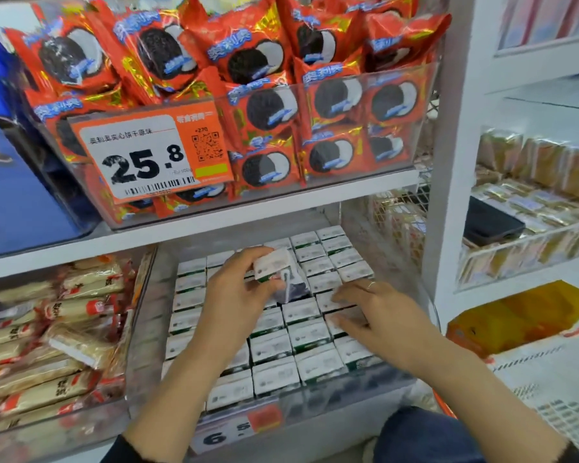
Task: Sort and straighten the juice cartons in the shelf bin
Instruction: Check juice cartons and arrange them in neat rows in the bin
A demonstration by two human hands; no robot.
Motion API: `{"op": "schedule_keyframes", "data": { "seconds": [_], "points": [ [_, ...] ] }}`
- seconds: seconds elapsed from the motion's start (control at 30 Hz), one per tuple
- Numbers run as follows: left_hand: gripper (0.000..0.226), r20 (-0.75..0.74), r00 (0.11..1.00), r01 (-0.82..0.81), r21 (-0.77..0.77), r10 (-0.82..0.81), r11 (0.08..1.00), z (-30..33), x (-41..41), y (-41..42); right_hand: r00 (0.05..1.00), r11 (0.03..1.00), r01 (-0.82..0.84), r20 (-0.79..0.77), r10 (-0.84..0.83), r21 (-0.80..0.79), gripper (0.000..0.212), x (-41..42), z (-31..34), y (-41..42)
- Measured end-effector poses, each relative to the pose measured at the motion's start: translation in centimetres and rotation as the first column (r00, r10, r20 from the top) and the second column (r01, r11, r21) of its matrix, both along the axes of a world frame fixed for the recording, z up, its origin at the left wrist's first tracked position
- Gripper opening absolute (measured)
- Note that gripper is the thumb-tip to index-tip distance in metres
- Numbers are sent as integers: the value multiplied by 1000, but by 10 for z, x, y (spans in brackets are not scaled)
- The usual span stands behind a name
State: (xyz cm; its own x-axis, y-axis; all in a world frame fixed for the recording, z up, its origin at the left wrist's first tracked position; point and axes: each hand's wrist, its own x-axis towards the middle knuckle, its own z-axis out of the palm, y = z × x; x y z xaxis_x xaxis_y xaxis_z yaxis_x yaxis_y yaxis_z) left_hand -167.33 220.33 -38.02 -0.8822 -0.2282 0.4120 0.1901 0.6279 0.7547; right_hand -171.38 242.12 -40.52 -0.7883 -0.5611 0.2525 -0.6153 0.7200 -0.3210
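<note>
A clear plastic shelf bin on the lower shelf holds several small white-topped juice cartons packed upright in rows. My left hand grips one carton, lifted and tilted above the rows near the bin's middle. To the right, my right hand lies flat with straight fingers pressing on the carton tops in the right-hand rows. A dark gap shows just under the lifted carton.
Above, a clear bin of red cookie packs carries an orange price tag reading 25.8. Beige snack packs fill the bin to the left. A white shelf post and wire baskets stand right.
</note>
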Motion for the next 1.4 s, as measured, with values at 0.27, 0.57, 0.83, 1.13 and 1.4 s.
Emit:
{"op": "schedule_keyframes", "data": {
  "seconds": [0.27,0.57,0.83,1.13,1.4],
  "points": [
    [43,224,974,76,-398,17,914,-11,-27,3,1000,1000,4,-26,-5,-17,33,-14,3,-3],
    [22,305,951,206,-486,-57,849,-8,-16,-4,999,999,-7,-44,5,-35,30,-10,-3,-1],
    [23,497,867,364,-578,-38,730,10,-12,4,995,999,14,-99,-17,-30,29,-6,-3,-4],
    [39,521,853,389,-665,22,637,12,-20,11,996,999,3,-90,-6,-33,30,-4,-2,-3],
    [16,277,942,266,-270,-190,925,23,-4,4,999,984,40,-11,-42,-176,27,0,10,-13]
  ]
}}
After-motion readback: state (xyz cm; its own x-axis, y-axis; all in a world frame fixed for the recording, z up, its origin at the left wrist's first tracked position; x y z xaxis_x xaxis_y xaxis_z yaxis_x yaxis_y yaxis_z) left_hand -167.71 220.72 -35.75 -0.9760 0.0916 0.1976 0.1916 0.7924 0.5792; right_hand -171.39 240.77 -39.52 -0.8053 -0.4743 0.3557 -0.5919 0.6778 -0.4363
